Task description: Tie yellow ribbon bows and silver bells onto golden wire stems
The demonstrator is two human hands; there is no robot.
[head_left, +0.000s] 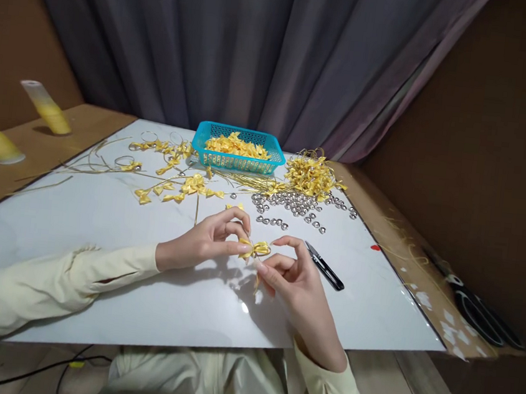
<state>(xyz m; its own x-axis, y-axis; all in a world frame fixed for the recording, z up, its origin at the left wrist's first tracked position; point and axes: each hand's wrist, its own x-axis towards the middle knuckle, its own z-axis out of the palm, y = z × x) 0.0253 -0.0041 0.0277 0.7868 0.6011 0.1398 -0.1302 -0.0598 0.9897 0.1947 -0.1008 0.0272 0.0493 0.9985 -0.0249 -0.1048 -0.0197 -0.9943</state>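
Above glossy board (138,309), left hand (206,238) pinches satiny bow (261,247); right hand (298,282), grip unclear

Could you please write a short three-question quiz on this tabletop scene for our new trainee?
1. True or false: the left hand is pinching a yellow ribbon piece.
2. What colour are the small shiny pieces scattered beyond the hands? A) red; B) silver; C) blue.
3. Fill in: the tool nearest the right hand is a pair of black ____.

Key: 1 true; 2 B; 3 snips.
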